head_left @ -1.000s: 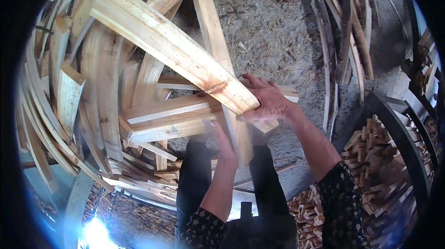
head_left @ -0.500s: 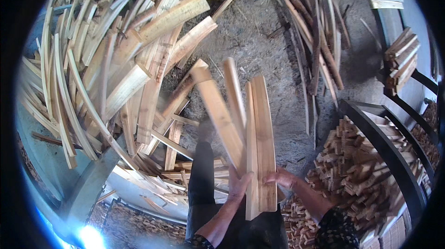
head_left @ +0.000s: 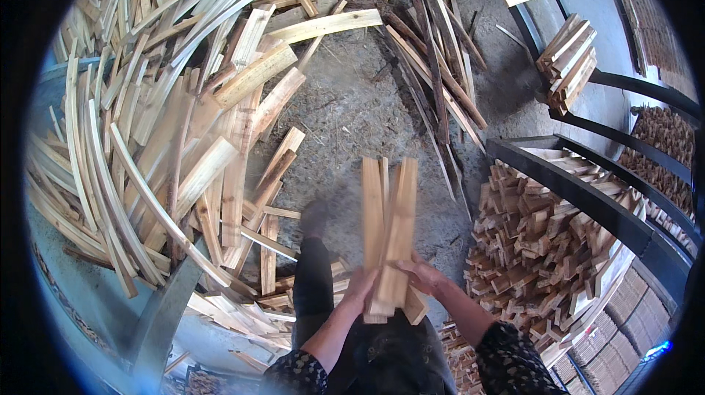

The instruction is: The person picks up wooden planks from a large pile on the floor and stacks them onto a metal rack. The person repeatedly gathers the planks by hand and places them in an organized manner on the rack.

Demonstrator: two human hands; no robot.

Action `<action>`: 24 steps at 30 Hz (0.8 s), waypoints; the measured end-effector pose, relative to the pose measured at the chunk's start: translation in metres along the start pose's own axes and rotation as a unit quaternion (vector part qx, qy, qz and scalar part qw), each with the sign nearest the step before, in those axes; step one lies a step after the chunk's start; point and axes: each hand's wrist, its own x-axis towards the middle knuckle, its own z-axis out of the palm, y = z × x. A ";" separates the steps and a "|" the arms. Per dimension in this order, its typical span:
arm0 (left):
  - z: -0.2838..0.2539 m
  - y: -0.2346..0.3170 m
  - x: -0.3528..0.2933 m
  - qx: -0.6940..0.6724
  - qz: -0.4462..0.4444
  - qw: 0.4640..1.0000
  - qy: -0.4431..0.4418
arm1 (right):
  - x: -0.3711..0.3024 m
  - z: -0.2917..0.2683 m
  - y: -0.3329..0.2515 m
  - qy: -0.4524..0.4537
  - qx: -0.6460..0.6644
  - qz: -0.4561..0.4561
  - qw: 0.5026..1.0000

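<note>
Several short, pale wooden boards (head_left: 399, 226) stand bunched over my lap, their far ends fanned slightly apart. On their left side my left hand (head_left: 361, 286) is wrapped round the lower part, the fingertips partly hidden by the wood. My right hand (head_left: 421, 274) grips the same boards from the right, its thumb side against the front board. At the bottom the ends are uneven, and one short end slants out below my right hand.
A big heap of long wooden strips (head_left: 198, 174) covers the left. Dark bark-edged strips (head_left: 433, 64) lie on the ground ahead. At right, a black metal frame (head_left: 587, 196) stands by a pile of short wood pieces (head_left: 543, 248). A bundle of slats (head_left: 569, 60) rests farther back.
The boards, spread apart before, are now drawn closer together and lower between my hands. My view has shifted to the right.
</note>
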 end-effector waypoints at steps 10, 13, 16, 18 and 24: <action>0.025 0.037 -0.102 -0.118 0.058 0.986 -0.102 | -0.095 0.069 -0.028 0.032 -0.146 -0.190 0.970; 0.031 0.031 -0.163 -0.036 0.181 0.968 -0.170 | -0.118 0.065 0.015 0.005 -0.091 -0.332 0.939; 0.042 0.040 -0.235 0.030 0.321 0.925 -0.203 | -0.208 0.099 -0.016 -0.114 -0.085 -0.397 0.907; 0.052 0.028 -0.270 0.086 0.380 0.899 -0.203 | -0.247 0.101 -0.012 -0.153 -0.107 -0.488 0.853; 0.081 -0.033 -0.342 0.289 0.527 0.756 -0.261 | -0.361 0.070 0.048 -0.063 -0.299 -0.742 0.597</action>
